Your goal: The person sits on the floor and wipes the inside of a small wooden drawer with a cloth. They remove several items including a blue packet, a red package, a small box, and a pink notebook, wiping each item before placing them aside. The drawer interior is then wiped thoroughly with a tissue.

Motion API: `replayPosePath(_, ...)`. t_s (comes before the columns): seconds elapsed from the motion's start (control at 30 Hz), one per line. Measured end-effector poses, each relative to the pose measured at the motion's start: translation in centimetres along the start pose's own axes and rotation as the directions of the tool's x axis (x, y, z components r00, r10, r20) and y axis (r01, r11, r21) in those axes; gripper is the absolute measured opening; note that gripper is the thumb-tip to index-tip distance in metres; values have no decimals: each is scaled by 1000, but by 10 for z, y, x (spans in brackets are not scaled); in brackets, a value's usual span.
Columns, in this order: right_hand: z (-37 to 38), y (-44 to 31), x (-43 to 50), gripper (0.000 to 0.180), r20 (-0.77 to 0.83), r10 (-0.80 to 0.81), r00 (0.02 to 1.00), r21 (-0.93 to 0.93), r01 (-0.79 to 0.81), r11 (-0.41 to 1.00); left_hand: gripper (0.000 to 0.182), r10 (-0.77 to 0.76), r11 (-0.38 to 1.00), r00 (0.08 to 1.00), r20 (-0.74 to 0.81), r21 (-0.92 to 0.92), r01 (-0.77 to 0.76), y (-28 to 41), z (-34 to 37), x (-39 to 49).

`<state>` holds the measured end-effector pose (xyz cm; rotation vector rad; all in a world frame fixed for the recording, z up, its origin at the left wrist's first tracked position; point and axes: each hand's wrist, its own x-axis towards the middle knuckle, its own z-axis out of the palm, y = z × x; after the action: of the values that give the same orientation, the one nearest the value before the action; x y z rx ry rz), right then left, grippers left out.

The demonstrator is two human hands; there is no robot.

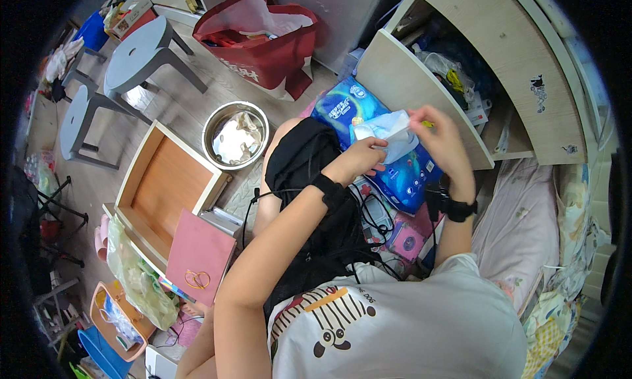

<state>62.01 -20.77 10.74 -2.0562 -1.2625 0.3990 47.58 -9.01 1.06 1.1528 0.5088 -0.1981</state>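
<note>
A crumpled white and pale-blue piece (390, 124), thin and soft like a plastic bag or a diaper, is between my hands. My left hand (363, 156) grips its lower left edge. At its upper right edge, my right hand (434, 129) pinches it and looks blurred. Underneath lies a blue plastic pack (340, 105) bearing writing, slanted by my knee. Black straps circle both wrists, and a dark cable (377, 218) runs loosely below the pack. Beside the cable is a pink box-like item (407, 240).
Right of the pack, a pale wooden drawer front (424, 92) tilts out from a cabinet. A steel basin (235, 135), a removed wooden drawer (170, 171) and a pink album-like book (200, 258) lie left. Beyond stand a red bag (261, 58) and grey stools (136, 48).
</note>
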Motion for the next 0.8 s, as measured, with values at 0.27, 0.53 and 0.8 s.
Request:
replayPosePath(0.27, -78, -17, -15, 12, 4, 4, 1000, 485, -6, 875, 37, 94, 991, 973, -211, 113, -71, -12, 4, 23)
replayPosePath(0.53, 1, 36, 27, 29, 333, 106, 937, -3, -111, 994, 59, 582, 746, 672, -458, 629, -218, 0, 13, 30)
replayPosePath(0.8, -59, -7, 20, 20, -215, -327, 920, -430, 211, 878, 55, 396, 778, 817, -420, 626, -55, -4, 7, 50)
